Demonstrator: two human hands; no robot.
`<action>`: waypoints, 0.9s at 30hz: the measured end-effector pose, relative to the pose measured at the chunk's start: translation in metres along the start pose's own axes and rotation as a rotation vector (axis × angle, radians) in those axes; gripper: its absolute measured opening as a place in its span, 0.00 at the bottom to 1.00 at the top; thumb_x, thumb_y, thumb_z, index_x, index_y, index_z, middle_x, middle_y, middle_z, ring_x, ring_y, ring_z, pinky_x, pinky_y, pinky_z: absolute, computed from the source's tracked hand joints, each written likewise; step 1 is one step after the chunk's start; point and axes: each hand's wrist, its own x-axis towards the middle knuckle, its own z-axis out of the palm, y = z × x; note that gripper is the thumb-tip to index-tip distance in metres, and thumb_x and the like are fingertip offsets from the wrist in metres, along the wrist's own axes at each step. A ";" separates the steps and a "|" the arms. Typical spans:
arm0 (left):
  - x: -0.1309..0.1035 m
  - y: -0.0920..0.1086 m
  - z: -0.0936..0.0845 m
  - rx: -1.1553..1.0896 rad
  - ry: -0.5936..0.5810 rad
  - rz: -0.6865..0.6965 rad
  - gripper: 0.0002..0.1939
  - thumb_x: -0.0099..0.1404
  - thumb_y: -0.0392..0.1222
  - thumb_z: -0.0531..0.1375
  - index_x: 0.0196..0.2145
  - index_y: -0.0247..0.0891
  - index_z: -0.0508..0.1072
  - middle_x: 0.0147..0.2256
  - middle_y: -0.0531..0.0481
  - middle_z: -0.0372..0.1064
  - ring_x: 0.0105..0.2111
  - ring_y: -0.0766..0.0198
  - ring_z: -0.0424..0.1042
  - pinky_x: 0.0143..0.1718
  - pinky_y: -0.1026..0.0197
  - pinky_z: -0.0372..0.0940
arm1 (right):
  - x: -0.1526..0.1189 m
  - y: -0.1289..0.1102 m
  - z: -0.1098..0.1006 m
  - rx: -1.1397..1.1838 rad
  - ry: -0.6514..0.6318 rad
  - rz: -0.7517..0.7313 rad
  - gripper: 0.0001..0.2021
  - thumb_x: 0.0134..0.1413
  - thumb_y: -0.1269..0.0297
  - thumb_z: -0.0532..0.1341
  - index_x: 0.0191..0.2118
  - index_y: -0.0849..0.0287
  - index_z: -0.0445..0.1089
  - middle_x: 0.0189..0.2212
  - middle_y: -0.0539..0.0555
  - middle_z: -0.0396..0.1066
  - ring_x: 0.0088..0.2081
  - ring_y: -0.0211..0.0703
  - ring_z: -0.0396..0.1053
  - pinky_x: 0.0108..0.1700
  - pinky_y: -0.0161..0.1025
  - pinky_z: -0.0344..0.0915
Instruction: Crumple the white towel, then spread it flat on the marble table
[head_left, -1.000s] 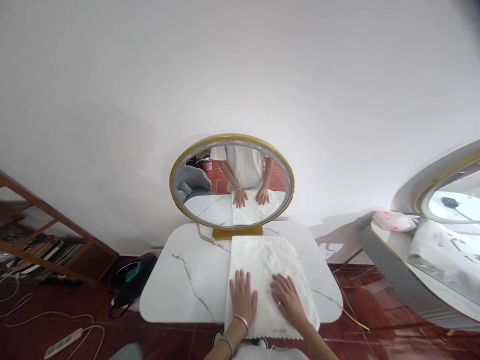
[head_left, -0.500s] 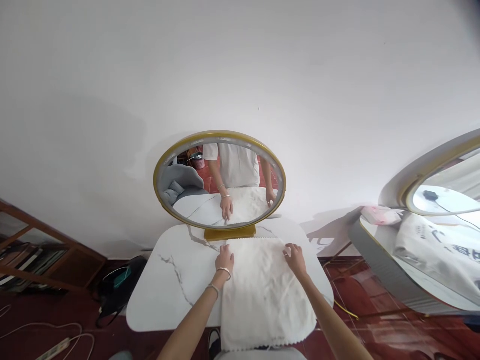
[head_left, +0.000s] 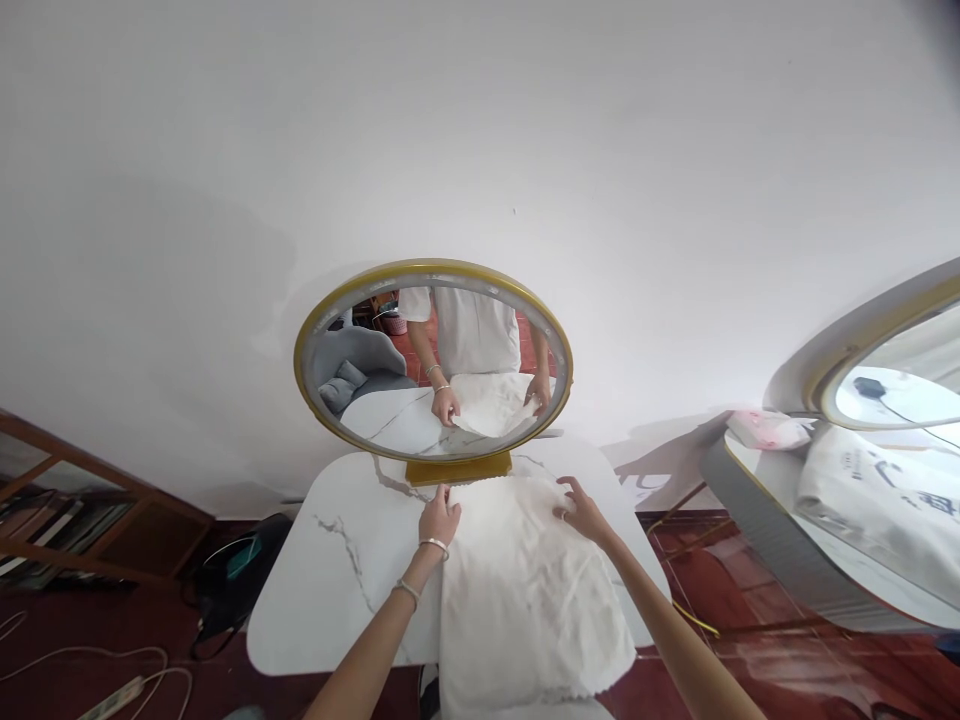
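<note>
White with grey marble veining, the tabletop [head_left: 300, 600] is bearing a scallop-edged off-white cloth [head_left: 525, 590], its near end reaching past the front edge. The left hand [head_left: 439, 518] is pinching its far-left corner, the right hand [head_left: 586, 514] its far-right one (the gilt-framed oval mirror [head_left: 435, 360] is reflecting both). Red tiles [head_left: 720, 595] are covering the floor.

Soft light paled the wall [head_left: 480, 130]; faint shadow lay left of the mirror [head_left: 435, 268]; the floor [head_left: 97, 615] was dim; edges bowed.
</note>
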 end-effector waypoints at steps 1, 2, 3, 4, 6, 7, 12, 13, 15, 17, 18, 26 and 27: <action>-0.001 0.000 -0.003 0.005 0.007 0.010 0.11 0.63 0.37 0.53 0.44 0.42 0.63 0.40 0.51 0.72 0.39 0.61 0.72 0.35 0.64 0.59 | 0.002 -0.002 -0.004 0.023 0.020 -0.015 0.26 0.42 0.64 0.55 0.52 0.53 0.56 0.31 0.47 0.67 0.28 0.39 0.65 0.35 0.36 0.62; -0.002 0.000 -0.005 0.012 0.011 0.020 0.12 0.63 0.37 0.52 0.46 0.42 0.61 0.40 0.51 0.72 0.39 0.61 0.72 0.35 0.64 0.59 | 0.004 -0.004 -0.007 0.050 0.054 -0.027 0.28 0.41 0.63 0.55 0.54 0.53 0.56 0.32 0.48 0.67 0.29 0.39 0.65 0.35 0.36 0.62; -0.002 0.001 -0.006 0.019 0.012 0.029 0.14 0.64 0.36 0.52 0.47 0.42 0.60 0.40 0.50 0.72 0.38 0.61 0.72 0.34 0.63 0.58 | 0.006 -0.006 -0.009 0.080 0.091 -0.033 0.28 0.40 0.63 0.55 0.53 0.53 0.58 0.32 0.48 0.67 0.30 0.40 0.66 0.36 0.37 0.62; -0.002 0.001 -0.006 0.028 0.009 0.039 0.14 0.64 0.36 0.51 0.48 0.43 0.60 0.40 0.50 0.72 0.38 0.60 0.72 0.34 0.63 0.58 | 0.008 -0.007 -0.009 0.109 0.127 -0.033 0.27 0.38 0.63 0.55 0.51 0.54 0.61 0.32 0.49 0.68 0.31 0.41 0.66 0.36 0.37 0.62; -0.003 0.003 -0.004 0.044 -0.003 0.058 0.16 0.64 0.34 0.51 0.50 0.43 0.58 0.39 0.50 0.73 0.38 0.60 0.73 0.34 0.63 0.58 | 0.012 -0.010 -0.006 0.154 0.176 -0.013 0.21 0.34 0.63 0.57 0.42 0.54 0.67 0.29 0.49 0.68 0.31 0.42 0.66 0.36 0.38 0.62; -0.003 0.004 -0.002 0.051 -0.010 0.065 0.17 0.64 0.33 0.51 0.50 0.43 0.58 0.39 0.50 0.73 0.39 0.60 0.73 0.34 0.63 0.59 | 0.013 -0.011 -0.003 0.164 0.186 0.007 0.18 0.33 0.62 0.58 0.37 0.55 0.69 0.28 0.49 0.68 0.31 0.43 0.66 0.36 0.38 0.62; 0.000 0.006 0.006 0.083 -0.032 0.062 0.16 0.66 0.35 0.51 0.51 0.44 0.56 0.44 0.49 0.72 0.41 0.60 0.73 0.36 0.63 0.60 | 0.021 -0.007 0.012 0.203 0.239 0.152 0.11 0.36 0.54 0.58 0.22 0.56 0.66 0.20 0.50 0.67 0.26 0.44 0.66 0.29 0.37 0.61; 0.002 0.006 0.006 0.090 -0.037 0.060 0.15 0.67 0.38 0.51 0.51 0.43 0.56 0.43 0.49 0.72 0.41 0.60 0.73 0.36 0.63 0.60 | 0.023 -0.005 0.013 0.213 0.254 0.182 0.12 0.36 0.53 0.58 0.22 0.56 0.66 0.19 0.50 0.67 0.26 0.44 0.67 0.28 0.37 0.60; 0.005 0.005 0.005 0.107 -0.045 0.061 0.15 0.68 0.40 0.50 0.52 0.43 0.56 0.42 0.48 0.73 0.41 0.59 0.73 0.36 0.63 0.60 | 0.027 -0.001 0.013 0.228 0.292 0.226 0.13 0.36 0.52 0.57 0.24 0.57 0.66 0.21 0.52 0.68 0.25 0.44 0.67 0.27 0.37 0.60; 0.008 0.004 0.003 0.126 -0.053 0.076 0.16 0.67 0.37 0.50 0.52 0.42 0.56 0.42 0.48 0.72 0.42 0.59 0.73 0.37 0.62 0.61 | 0.030 0.001 0.010 0.231 0.341 0.238 0.13 0.34 0.55 0.56 0.27 0.57 0.64 0.26 0.53 0.69 0.26 0.44 0.68 0.28 0.37 0.61; 0.009 0.003 0.003 0.135 -0.059 0.092 0.16 0.67 0.35 0.49 0.52 0.43 0.57 0.42 0.47 0.72 0.42 0.59 0.73 0.38 0.62 0.61 | 0.031 0.001 0.009 0.227 0.367 0.227 0.13 0.34 0.56 0.56 0.30 0.57 0.63 0.30 0.54 0.69 0.27 0.44 0.68 0.29 0.38 0.62; -0.007 -0.003 0.015 0.153 -0.130 0.299 0.13 0.64 0.32 0.51 0.42 0.47 0.68 0.50 0.52 0.66 0.41 0.64 0.72 0.42 0.63 0.61 | 0.012 0.005 0.026 0.063 0.267 0.009 0.18 0.37 0.66 0.52 0.41 0.53 0.56 0.30 0.52 0.65 0.31 0.47 0.67 0.36 0.41 0.62; -0.008 -0.005 0.017 0.146 -0.124 0.301 0.14 0.64 0.32 0.51 0.43 0.47 0.67 0.48 0.52 0.67 0.41 0.64 0.72 0.42 0.64 0.62 | 0.009 0.008 0.029 0.009 0.232 0.018 0.19 0.38 0.67 0.52 0.42 0.53 0.54 0.28 0.51 0.65 0.31 0.47 0.67 0.35 0.41 0.61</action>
